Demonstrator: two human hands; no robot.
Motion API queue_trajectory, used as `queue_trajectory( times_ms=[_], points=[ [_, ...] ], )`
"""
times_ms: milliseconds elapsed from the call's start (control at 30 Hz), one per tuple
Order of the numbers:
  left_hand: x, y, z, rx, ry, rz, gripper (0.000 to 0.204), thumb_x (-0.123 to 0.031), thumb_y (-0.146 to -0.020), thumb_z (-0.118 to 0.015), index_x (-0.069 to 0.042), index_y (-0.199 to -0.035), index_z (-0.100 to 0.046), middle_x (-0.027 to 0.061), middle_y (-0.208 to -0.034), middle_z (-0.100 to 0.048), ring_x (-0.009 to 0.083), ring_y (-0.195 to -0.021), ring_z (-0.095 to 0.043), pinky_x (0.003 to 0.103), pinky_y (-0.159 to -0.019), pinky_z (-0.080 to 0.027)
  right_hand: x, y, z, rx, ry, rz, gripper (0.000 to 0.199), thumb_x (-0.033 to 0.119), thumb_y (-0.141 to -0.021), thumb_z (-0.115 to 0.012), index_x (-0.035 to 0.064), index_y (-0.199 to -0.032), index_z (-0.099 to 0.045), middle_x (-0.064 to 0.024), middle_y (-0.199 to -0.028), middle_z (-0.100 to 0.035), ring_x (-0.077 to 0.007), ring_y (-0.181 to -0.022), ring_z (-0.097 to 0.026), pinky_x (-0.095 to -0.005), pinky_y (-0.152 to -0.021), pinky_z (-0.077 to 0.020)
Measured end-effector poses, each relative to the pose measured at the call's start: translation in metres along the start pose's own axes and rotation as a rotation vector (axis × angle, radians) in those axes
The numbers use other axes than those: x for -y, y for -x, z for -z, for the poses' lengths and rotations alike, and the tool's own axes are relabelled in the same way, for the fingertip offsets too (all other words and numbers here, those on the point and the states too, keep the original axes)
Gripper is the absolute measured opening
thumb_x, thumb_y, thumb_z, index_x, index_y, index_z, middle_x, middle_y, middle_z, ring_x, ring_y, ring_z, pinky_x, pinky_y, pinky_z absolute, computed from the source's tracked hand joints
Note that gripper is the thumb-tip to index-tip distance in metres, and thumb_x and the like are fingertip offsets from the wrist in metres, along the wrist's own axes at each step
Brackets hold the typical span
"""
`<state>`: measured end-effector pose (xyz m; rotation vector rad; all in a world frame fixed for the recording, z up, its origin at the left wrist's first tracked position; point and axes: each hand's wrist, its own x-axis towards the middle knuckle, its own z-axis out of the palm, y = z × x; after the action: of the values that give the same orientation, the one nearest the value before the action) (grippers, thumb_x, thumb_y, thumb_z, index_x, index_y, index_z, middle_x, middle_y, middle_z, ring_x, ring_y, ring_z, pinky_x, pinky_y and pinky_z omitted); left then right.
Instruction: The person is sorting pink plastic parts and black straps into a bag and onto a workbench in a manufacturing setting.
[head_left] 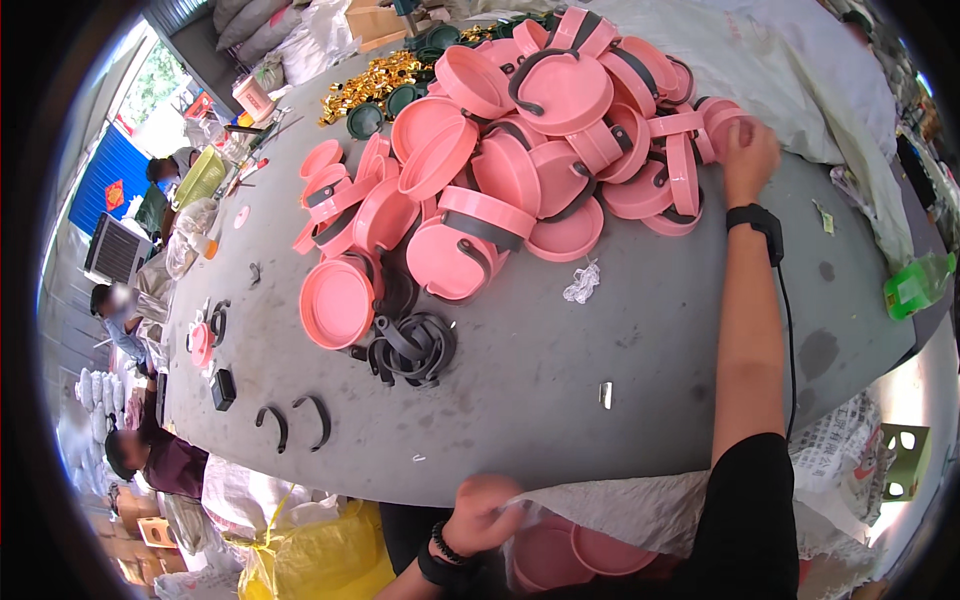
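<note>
A big heap of round pink lids (470, 165), many with dark grey strap handles, covers the far middle of the grey table (520, 400). My right hand (752, 160) reaches to the heap's right edge, its fingers closed round a pink lid (718, 122). At the near edge, my left hand (485, 515) is slightly blurred, fingers curled at the rim of a white woven sack (620, 505). Inside that sack, below the table edge, lie more pink lids (550, 555). A pile of loose dark grey handles (412, 350) sits in front of the heap.
Gold metal pieces (375, 80) and dark green lids (365, 121) lie behind the heap. Two curved handles (314, 424) and a small black box (223, 390) are at left. A green bottle (918, 285) lies at the right edge. A yellow sack (320, 555) stands near left. Several people sit along the left.
</note>
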<state>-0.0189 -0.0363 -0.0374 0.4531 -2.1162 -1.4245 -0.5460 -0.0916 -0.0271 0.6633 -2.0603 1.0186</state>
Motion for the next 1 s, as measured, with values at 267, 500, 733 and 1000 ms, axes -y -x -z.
queue_trajectory(
  times_ms=[267,500,733,1000],
  points=[
    [0.000,0.003,0.000,0.048,-0.008,0.033,0.018,-0.012,-0.074,-0.053,0.000,-0.062,-0.050,0.0094,-0.055,-0.048,0.0226,-0.047,-0.046,0.031,-0.045,-0.035,-0.052,0.001,-0.026,0.041,-0.416,-0.138,0.058,0.027,-0.067,-0.071,-0.0016,-0.112,-0.049,-0.0125,-0.105,-0.055,-0.0223,-0.099,-0.051,-0.0314,-0.088,-0.0377],
    [-0.005,0.002,-0.003,0.037,-0.085,0.042,0.016,-0.010,-0.075,-0.052,0.000,-0.063,-0.052,0.0100,-0.057,-0.051,0.0223,-0.048,-0.048,0.030,-0.045,-0.036,-0.047,-0.009,-0.014,0.275,-1.011,-0.602,0.052,0.023,-0.071,-0.069,-0.0040,-0.110,-0.047,-0.0114,-0.102,-0.056,-0.0195,-0.095,-0.054,-0.0273,-0.080,-0.0424],
    [-0.008,0.002,-0.004,0.046,-0.097,0.077,0.014,-0.008,-0.075,-0.051,0.001,-0.063,-0.053,0.0096,-0.058,-0.052,0.0218,-0.049,-0.049,0.030,-0.046,-0.037,-0.030,-0.020,0.019,0.305,-1.616,-0.902,0.046,0.032,-0.082,-0.055,0.0035,-0.116,-0.045,-0.0094,-0.114,-0.052,-0.0238,-0.103,-0.053,-0.0402,-0.087,-0.0441],
    [-0.010,-0.002,-0.008,0.053,-0.090,0.048,0.006,-0.004,-0.071,-0.054,-0.002,-0.066,-0.055,0.0100,-0.056,-0.050,0.0254,-0.049,-0.049,0.031,-0.046,-0.038,-0.028,-0.004,0.002,0.756,-1.114,-0.795,0.054,0.041,-0.081,-0.052,0.0064,-0.121,-0.043,-0.0066,-0.118,-0.050,-0.0187,-0.105,-0.049,-0.0313,-0.093,-0.0351]
  ],
)
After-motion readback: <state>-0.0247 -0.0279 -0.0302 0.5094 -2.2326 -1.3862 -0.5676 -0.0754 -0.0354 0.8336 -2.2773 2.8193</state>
